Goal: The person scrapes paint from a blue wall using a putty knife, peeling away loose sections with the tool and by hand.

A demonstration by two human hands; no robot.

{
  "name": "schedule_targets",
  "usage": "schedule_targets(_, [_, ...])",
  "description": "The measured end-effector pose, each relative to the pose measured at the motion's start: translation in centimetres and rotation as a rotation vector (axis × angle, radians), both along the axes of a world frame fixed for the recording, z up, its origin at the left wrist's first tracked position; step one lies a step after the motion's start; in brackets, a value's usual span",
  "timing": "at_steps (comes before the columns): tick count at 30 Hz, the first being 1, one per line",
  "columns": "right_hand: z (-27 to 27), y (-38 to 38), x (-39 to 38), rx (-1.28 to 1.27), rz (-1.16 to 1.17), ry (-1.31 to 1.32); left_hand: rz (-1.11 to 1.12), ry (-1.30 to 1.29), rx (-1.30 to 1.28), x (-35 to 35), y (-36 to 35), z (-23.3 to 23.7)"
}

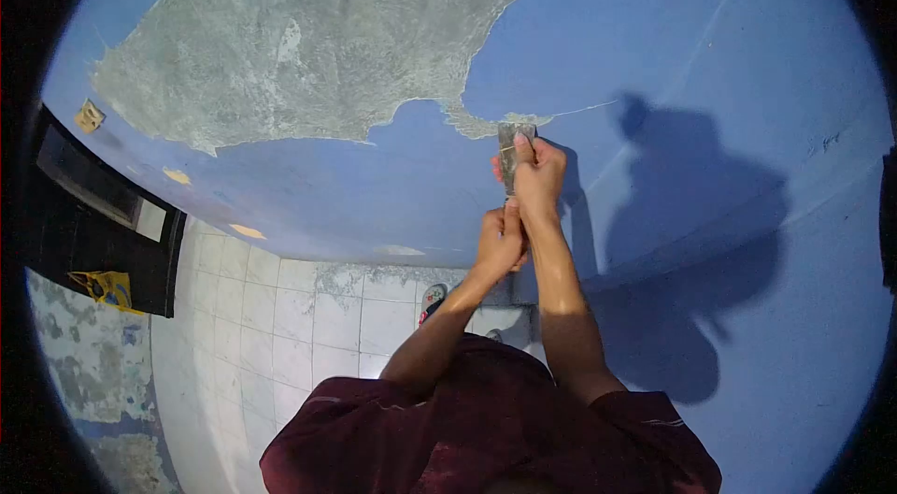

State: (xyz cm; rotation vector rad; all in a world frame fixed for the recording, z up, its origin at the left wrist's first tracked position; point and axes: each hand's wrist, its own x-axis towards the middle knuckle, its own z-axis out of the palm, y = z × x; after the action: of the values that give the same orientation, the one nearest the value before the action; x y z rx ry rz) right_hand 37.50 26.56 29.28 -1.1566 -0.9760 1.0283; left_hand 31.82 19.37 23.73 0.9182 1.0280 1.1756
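Note:
A grey, flat scraper point(508, 157) stands upright against the blue wall point(579, 45), its top edge at a small scraped strip. My right hand point(540, 178) is closed around its upper part, with the thumb pressed on the flat face. Just below, my left hand point(501, 240) is closed around the lower end, which the fingers mostly hide. From the scraper's tip, a narrow band of bare plaster leads left into a large grey patch point(327, 36) with ragged paint edges. A thin pale crack point(584, 109) runs right from the tip.
White floor tiles point(290, 326) lie below, with a sandal point(434, 296) near the wall's foot. At left are a dark wooden piece of furniture point(75, 223) and a yellow bag point(110, 288). My shadow falls on the wall at right.

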Motion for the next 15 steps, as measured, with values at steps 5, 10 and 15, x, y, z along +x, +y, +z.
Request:
schedule_targets(5, [-0.2,0.2,0.8,0.006,-0.014,-0.111,-0.052,-0.094,-0.054,1.1,0.3,-0.6])
schedule_targets(10, [0.1,0.3,0.0,0.009,-0.028,-0.117,-0.026,-0.112,-0.037,0.2,0.1,0.4])
schedule_targets(15, [0.4,0.0,-0.1,-0.041,-0.017,-0.03,-0.065,-0.043,-0.001,-0.3,0.0,0.1])
